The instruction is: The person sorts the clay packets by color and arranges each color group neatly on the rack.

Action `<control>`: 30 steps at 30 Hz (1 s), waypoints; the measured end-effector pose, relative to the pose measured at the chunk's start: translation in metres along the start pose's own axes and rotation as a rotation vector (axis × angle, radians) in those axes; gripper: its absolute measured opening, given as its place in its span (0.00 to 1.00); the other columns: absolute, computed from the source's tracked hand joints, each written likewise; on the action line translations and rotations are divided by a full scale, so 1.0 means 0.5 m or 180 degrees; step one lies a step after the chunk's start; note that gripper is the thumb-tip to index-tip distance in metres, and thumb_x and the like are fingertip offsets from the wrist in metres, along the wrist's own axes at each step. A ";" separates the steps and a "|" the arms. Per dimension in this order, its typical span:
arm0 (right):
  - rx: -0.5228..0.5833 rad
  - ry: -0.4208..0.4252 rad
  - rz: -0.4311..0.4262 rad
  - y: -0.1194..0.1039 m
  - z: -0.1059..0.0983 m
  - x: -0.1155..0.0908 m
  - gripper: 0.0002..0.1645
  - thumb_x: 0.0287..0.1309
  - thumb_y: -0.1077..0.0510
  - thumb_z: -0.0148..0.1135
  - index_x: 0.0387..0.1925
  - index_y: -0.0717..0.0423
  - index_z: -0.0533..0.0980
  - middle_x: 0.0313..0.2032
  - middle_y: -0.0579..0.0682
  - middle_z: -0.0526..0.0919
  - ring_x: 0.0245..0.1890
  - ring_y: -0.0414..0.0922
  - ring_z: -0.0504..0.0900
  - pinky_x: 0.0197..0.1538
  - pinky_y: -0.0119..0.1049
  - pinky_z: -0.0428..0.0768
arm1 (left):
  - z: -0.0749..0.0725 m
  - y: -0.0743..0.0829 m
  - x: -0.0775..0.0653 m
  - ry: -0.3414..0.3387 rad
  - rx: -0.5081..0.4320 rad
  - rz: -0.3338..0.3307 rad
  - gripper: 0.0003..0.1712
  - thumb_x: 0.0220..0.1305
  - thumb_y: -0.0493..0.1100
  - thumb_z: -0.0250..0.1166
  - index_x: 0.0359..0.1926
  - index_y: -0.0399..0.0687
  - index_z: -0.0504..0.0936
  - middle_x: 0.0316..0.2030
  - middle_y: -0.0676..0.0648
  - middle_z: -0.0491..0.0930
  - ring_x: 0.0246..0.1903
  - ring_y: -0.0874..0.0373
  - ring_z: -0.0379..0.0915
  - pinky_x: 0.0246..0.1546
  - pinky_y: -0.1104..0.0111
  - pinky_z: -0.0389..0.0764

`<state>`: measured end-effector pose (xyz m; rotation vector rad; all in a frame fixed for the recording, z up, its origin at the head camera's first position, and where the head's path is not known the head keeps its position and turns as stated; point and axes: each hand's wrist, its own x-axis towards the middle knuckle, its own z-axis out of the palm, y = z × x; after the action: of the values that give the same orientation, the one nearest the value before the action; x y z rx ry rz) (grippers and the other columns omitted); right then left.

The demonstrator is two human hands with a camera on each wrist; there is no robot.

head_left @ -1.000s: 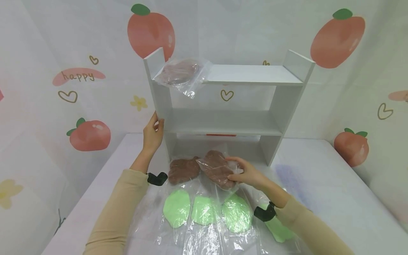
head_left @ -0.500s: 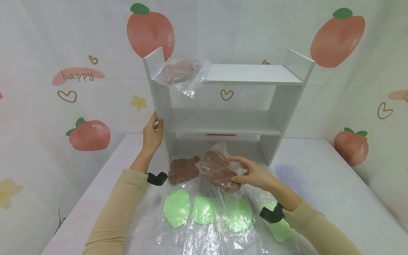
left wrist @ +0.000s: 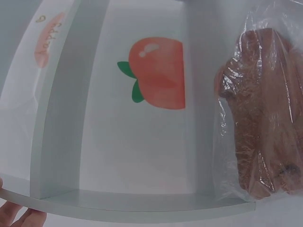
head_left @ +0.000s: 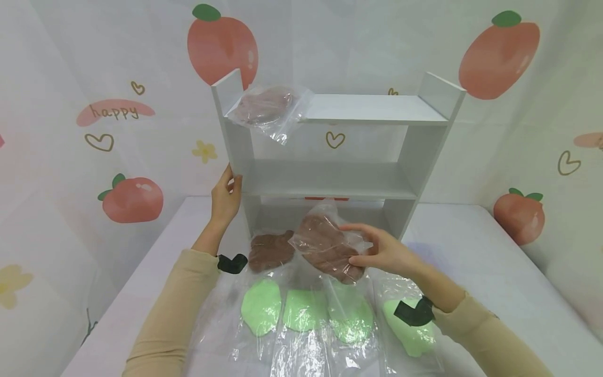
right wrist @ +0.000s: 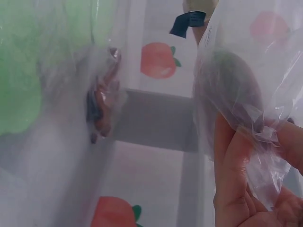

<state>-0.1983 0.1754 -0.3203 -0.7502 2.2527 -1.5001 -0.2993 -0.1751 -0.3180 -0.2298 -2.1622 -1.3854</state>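
My left hand [head_left: 226,195] grips the left side panel of a white shelf unit [head_left: 330,178] by its edge; in the left wrist view only its fingertips [left wrist: 33,218] show. My right hand [head_left: 383,252] pinches a clear plastic bag [head_left: 325,235] with a flattened brown lump inside, holding it tilted in front of the lowest shelf. In the right wrist view, thumb and fingers squeeze the bag's crumpled plastic [right wrist: 267,135]. A second bag with a brown lump [head_left: 270,252] lies on the table, left of the held one. Another brown bag [head_left: 266,107] rests on the top shelf's left end, its corner hanging over the front.
Several clear bags with flat green pieces [head_left: 261,309] lie in a row along the near side of the table [head_left: 471,283]. Behind the shelf hangs a white cloth [head_left: 348,47] printed with peaches. Upright side panels [head_left: 440,102] bound the shelf.
My right hand has lifted the held bag with the brown lump and moved it slightly up and right, uncovering more of the rightmost green piece. My left hand stays on the side panel.
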 end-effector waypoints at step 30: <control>-0.0143 0.0377 -0.0683 -0.143 -0.097 -0.030 0.42 0.53 0.70 0.62 0.67 0.49 0.58 0.41 0.48 0.78 0.32 0.41 0.85 0.32 0.35 0.86 | 0.000 0.000 -0.001 -0.0022 0.0000 -0.0023 0.27 0.71 0.38 0.49 0.70 0.48 0.59 0.61 0.36 0.70 0.60 0.43 0.69 0.60 0.53 0.75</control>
<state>-0.1952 0.1986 -0.2356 -0.9673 2.3621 -1.6338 -0.2989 -0.1752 -0.3183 -0.2272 -2.1708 -1.3906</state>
